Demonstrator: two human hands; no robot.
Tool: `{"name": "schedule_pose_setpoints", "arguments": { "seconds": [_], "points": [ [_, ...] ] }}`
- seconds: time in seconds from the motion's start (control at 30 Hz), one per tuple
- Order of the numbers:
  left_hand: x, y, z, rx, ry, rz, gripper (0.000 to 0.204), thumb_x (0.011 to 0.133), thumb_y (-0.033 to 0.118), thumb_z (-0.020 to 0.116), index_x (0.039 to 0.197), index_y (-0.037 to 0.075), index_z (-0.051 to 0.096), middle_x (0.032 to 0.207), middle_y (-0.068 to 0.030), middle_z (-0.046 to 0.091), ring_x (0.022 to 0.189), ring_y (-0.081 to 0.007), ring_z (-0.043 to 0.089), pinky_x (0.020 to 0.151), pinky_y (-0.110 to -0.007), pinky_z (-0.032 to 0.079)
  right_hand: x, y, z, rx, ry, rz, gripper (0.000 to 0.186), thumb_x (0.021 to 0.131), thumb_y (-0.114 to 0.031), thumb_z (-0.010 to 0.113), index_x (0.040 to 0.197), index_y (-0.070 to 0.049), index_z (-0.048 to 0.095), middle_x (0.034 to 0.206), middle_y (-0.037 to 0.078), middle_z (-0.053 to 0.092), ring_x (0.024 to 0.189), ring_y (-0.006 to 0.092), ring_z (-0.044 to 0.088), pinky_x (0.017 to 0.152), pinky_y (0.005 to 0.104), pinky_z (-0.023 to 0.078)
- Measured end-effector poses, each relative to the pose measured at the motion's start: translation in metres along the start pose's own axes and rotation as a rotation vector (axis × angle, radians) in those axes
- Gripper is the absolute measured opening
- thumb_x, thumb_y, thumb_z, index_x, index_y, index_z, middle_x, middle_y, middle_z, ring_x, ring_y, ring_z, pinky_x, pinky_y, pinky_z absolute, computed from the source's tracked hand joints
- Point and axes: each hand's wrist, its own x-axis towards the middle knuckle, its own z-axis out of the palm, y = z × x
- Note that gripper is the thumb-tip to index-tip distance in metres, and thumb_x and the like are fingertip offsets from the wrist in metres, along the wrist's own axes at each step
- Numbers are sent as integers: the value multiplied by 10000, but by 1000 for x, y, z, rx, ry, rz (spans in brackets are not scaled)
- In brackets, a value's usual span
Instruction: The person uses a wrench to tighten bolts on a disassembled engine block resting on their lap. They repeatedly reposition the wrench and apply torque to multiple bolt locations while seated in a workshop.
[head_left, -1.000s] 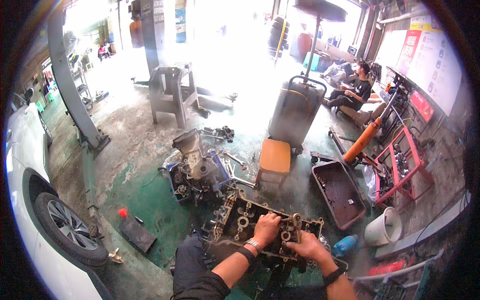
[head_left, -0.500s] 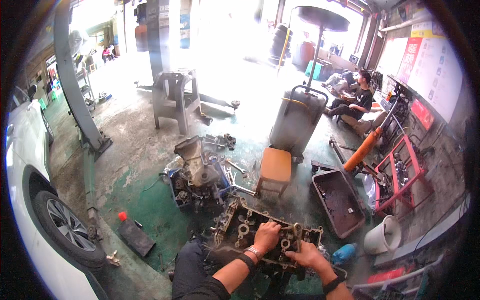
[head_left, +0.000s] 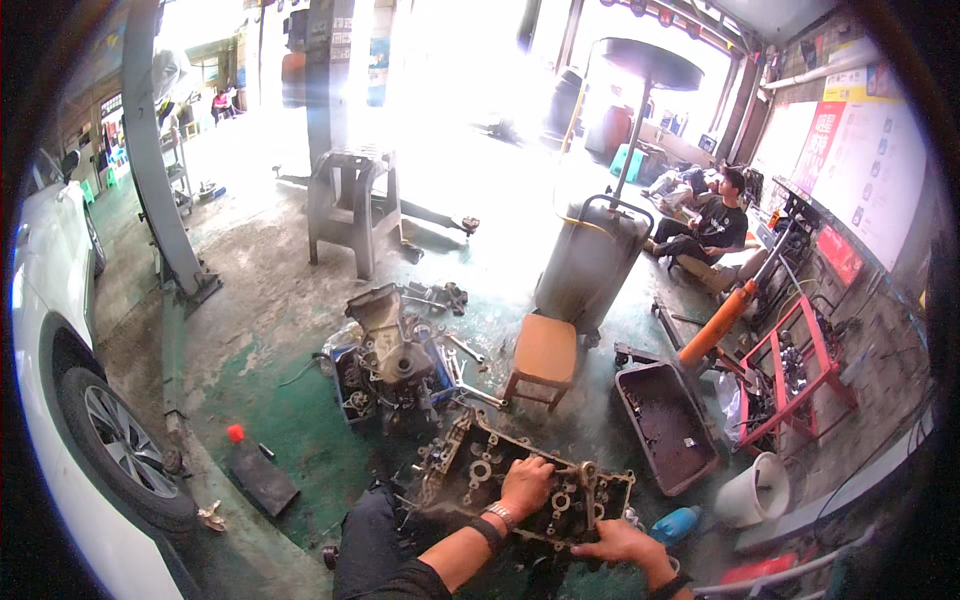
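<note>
An oily engine head casting (head_left: 478, 485) with bolt holes and round openings lies low in front of me. A ratchet wrench (head_left: 588, 490) lies across its right half, head at the far end, handle pointing toward me. My left hand (head_left: 525, 490) rests on the casting left of the wrench, fingers curled; what they grip is hidden. My right hand (head_left: 615, 543) is closed around the near end of the wrench handle at the casting's front edge. My dark-trousered leg (head_left: 365, 535) is left of the casting.
Beyond are an engine part (head_left: 385, 340), wrenches (head_left: 470, 390), a wooden stool (head_left: 542, 350), a grey tank (head_left: 590, 270), a drip tray (head_left: 708, 450), a white bucket (head_left: 745, 495) and a red stand (head_left: 790, 380). A white car (head_left: 45, 320) stands left; a person (head_left: 715, 225) sits back right.
The whole view has shifted, with the casting and both hands now lower in the picture. My right hand and the wrench handle have swung slightly down toward me.
</note>
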Motion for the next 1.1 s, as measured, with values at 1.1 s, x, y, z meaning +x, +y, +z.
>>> {"name": "schedule_pose_setpoints", "arguments": {
  "seconds": [1.1],
  "points": [
    [55,43,-2,-627,253,-30,128,772,69,689,722,16,583,673,-205,579,653,-422,574,541,-396,462,-1,-21,-14,209,98,-74,689,793,-537,721,1256,-46,581,1102,211,670,1043,343,639,905,402,492]
  ]
}}
